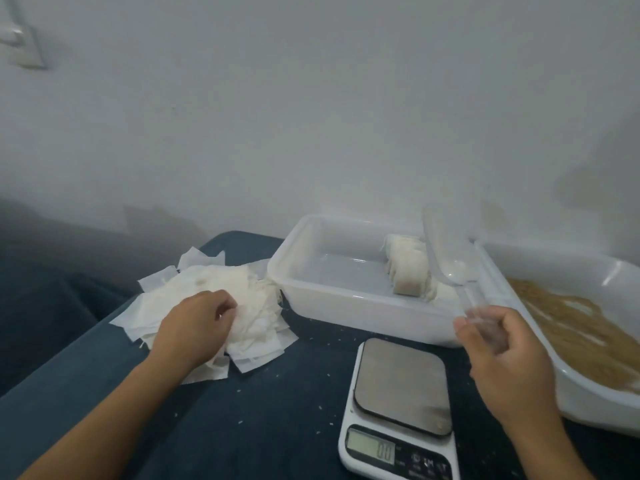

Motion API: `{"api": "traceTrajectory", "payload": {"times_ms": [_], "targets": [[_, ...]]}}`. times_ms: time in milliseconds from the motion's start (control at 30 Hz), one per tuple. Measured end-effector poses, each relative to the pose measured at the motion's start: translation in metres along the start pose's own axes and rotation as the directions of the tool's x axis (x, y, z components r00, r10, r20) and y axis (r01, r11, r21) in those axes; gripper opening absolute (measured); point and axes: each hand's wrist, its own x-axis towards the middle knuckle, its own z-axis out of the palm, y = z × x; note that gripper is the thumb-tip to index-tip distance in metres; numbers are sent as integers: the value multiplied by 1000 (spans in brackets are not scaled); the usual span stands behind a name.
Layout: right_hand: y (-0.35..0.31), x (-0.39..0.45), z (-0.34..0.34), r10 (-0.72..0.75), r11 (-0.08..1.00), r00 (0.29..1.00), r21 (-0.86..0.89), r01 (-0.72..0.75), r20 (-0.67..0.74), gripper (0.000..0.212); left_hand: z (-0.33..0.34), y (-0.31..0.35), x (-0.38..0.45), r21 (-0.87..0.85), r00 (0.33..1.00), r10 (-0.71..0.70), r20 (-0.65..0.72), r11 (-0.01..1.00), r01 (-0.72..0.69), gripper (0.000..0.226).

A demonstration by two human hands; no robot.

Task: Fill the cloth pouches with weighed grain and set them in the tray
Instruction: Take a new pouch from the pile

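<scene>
We see a dark blue cloth-covered table (pixel 242 427) set against a plain white wall (pixel 311 98), and everything of the task lies on it. At the right edge sits a wide white plastic basin (pixel 588 407) holding a spread of tan grain (pixel 571 327). Beside it, toward the middle, stands a rectangular translucent white plastic tray (pixel 304 258); a few filled off-white cloth pouches (pixel 408 268) are bunched at its right end, and the rest of its floor is bare. Left of the tray we find a loose heap of flat, empty white cloth pouches (pixel 207 289), fanned out on the table. In front of the tray sits a small white digital kitchen scale (pixel 398 410) with a grey square platform, nothing on it, its display lit with a zero reading.

Our left hand (pixel 197 327) rests on top of the heap of empty pouches, fingers curled down into the cloth; we cannot tell whether it pinches one of them. Our right hand (pixel 509 355) hovers between the scale and the basin and grips the handle of a clear plastic spoon (pixel 457 271), whose bowl reaches over the right end of the tray, apparently empty. Stray pale grains (pixel 239 389) dot the table near the scale.
</scene>
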Motion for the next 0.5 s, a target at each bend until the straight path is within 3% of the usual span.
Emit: {"api": "traceTrajectory", "payload": {"times_ms": [233, 500], "targets": [[10, 5, -2, 19, 998, 999, 61, -16, -41, 24, -4, 9, -5, -112, 986, 51, -161, 991, -69, 5], [10, 7, -3, 83, 984, 994, 162, -71, -67, 19, -25, 36, -9, -455, 981, -59, -186, 890, -33, 14]]}}
